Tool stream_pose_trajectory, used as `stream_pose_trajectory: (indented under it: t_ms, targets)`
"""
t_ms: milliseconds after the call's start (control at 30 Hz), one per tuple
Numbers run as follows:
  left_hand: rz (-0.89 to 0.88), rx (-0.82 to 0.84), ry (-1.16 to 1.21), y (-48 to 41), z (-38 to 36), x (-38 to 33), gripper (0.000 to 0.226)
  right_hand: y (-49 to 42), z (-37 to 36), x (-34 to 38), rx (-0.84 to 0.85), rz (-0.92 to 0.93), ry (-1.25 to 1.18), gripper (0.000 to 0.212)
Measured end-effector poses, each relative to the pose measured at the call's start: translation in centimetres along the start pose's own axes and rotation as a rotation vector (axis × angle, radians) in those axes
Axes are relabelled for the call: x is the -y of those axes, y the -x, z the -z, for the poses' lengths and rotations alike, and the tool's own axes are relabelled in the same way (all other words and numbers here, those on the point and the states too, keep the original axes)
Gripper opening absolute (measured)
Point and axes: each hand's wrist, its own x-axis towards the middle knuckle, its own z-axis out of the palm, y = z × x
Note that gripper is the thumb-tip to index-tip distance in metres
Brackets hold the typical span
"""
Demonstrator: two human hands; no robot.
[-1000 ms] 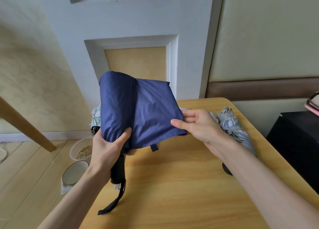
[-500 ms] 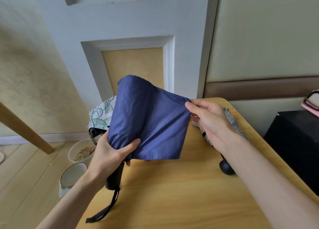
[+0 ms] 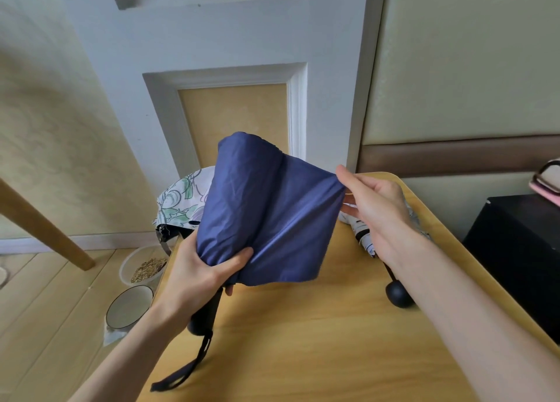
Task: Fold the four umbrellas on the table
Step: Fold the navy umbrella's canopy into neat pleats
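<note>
Left hand [image 3: 200,276] grips navy umbrella [image 3: 266,210] upright at its base; right hand [image 3: 374,207] pinches the canopy edge, pulled rightward

I hold the navy umbrella [image 3: 266,207] upright, canopy loosely gathered; floral umbrella [image 3: 181,201] open at ten o'clock, pale umbrella [image 3: 362,238] collapsed at three.

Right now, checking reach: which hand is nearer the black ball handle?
Right. The right hand is just beyond the ball handle; the left hand is farther off, leftward.
</note>
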Motion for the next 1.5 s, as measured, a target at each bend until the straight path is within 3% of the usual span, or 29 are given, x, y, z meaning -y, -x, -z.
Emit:
stream_pose_trajectory:
  t_ms: [100, 167, 267, 400, 567, 633, 733, 800, 900, 967, 1067, 1100, 1200, 1267, 1367, 1433, 1500]
  targets:
    - [0.011, -0.004, 0.022, 0.2, 0.1, -0.2, 0.037, -0.2, 0.1, -0.2, 0.003, -0.050, 0.017, 0.043]
    - [0.018, -0.011, 0.043, 0.2, 0.2, -0.2, 0.037, -0.5, 0.1, -0.1, 0.126, -0.164, -0.008, 0.054]
    - [0.033, -0.044, 0.052, 0.2, 0.1, -0.1, 0.039, -0.4, 0.2, -0.4, 0.260, -0.112, 0.071, 0.036]
    - [0.075, -0.079, 0.069, 0.2, -0.3, -0.7, 0.045, 0.1, -0.1, -0.8, 0.182, 0.089, 0.123, 0.014]
    - [0.155, -0.003, 0.197, -0.2, -0.9, -0.7, 0.051, 0.8, -0.6, 0.8, 0.237, 0.215, 0.125, 0.023]
    - [0.152, 0.109, 0.162, -0.4, -0.6, -0.4, 0.071, 1.0, -0.5, 1.6, 0.340, 0.202, 0.056, 0.031]
    - [0.110, 0.284, 0.146, -0.7, -0.3, 0.2, 0.121, 1.4, -0.7, 2.9, 0.498, 0.180, 0.046, 0.025]
    - [0.051, 0.353, 0.111, -0.8, -0.3, 0.4, 0.125, 1.5, -1.4, 3.8, 0.589, 0.175, 0.119, 0.023]
    - [-0.021, 0.388, -0.050, -0.3, -1.0, 0.3, 0.102, 0.9, -3.6, 5.4, 0.689, 0.218, 0.331, 0.020]
    - [0.016, 0.313, -0.108, 0.4, -1.7, -0.5, 0.081, 0.1, -5.6, 6.1, 0.629, 0.281, 0.484, 0.009]
    - [0.067, 0.347, 0.013, 0.8, -2.0, -1.1, 0.025, -0.9, -8.6, 6.6, 0.522, 0.403, 0.697, 0.005]
    - [0.085, 0.362, 0.037, 0.8, -1.8, -1.3, 0.020, -1.3, -9.5, 6.6, 0.514, 0.434, 0.759, 0.006]
    - [0.152, 0.352, 0.183, 0.7, -1.0, -1.9, 0.016, -1.9, -11.0, 6.3, 0.557, 0.498, 0.865, 0.011]
    - [0.205, 0.324, 0.285, 0.6, -0.6, -1.9, 0.011, -2.1, -11.2, 5.8, 0.633, 0.548, 0.806, 0.038]
    - [0.244, 0.289, 0.355, 0.5, -0.1, -1.5, 0.023, -3.0, -9.7, 5.7, 0.429, 0.615, 0.631, 0.053]
    - [0.283, 0.262, 0.422, 0.2, 0.1, -1.6, 0.024, -3.5, -8.0, 5.7, 0.388, 0.396, 0.512, 0.049]
    - [0.322, 0.264, 0.453, -0.2, 0.1, -1.4, 0.025, -3.6, -6.8, 5.4, 0.479, 0.133, 0.477, 0.046]
